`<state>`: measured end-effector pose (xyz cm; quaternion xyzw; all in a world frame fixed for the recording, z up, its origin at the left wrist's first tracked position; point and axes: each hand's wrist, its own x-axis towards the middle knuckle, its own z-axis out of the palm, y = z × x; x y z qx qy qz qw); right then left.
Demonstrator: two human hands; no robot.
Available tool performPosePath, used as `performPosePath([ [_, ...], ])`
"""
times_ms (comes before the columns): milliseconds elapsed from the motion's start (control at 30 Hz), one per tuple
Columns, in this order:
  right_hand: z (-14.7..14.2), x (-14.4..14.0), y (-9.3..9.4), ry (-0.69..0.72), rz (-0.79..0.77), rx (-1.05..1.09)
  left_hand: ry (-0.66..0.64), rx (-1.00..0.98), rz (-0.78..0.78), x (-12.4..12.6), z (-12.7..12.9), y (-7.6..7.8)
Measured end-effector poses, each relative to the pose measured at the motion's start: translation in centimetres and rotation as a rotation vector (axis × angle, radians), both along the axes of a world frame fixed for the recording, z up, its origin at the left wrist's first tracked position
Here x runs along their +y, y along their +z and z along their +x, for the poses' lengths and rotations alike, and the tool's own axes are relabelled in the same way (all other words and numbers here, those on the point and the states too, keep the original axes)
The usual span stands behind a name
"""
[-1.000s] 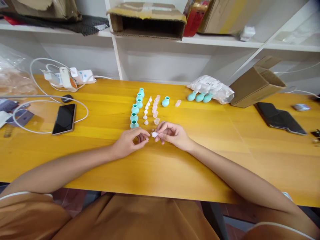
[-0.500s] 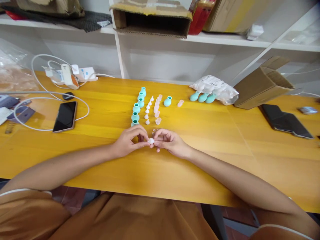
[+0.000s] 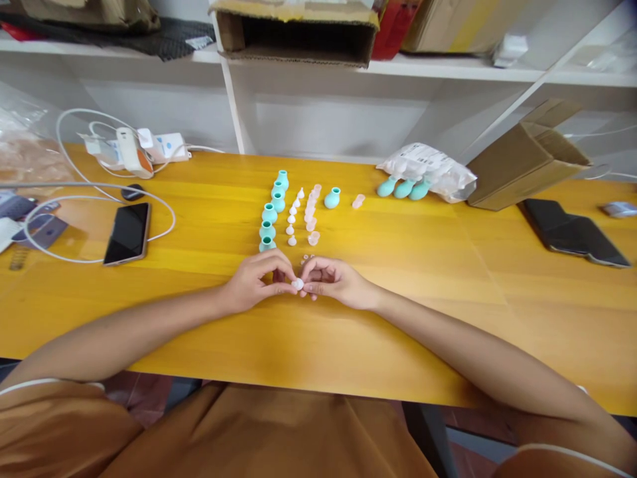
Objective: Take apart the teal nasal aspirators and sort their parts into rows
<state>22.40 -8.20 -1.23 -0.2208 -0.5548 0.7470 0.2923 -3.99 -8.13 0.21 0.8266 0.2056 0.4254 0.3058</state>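
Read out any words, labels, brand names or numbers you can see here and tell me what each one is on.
No text is legible.
White plastic bag by the teal pieces: dark print on its label, too blurred to read.
White power strip at back left: blue and orange marks, too small to read.
Cardboard box on the shelf: tape only, no readable print.
Small white piece pinched between the left hand and right hand: no marking visible.
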Motion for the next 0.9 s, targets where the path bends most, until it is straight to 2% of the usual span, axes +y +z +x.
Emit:
performPosePath([
  [600,-0.01,0.00,-0.19,0.010,0.025,-0.010,-0.009,0.009,-0.024,-0.07,0.15,0.17],
  [900,0.16,0.03,0.03,0.020,0.019,-0.042,-0.030,0.007,0.039,-0.26,0.27,0.47],
])
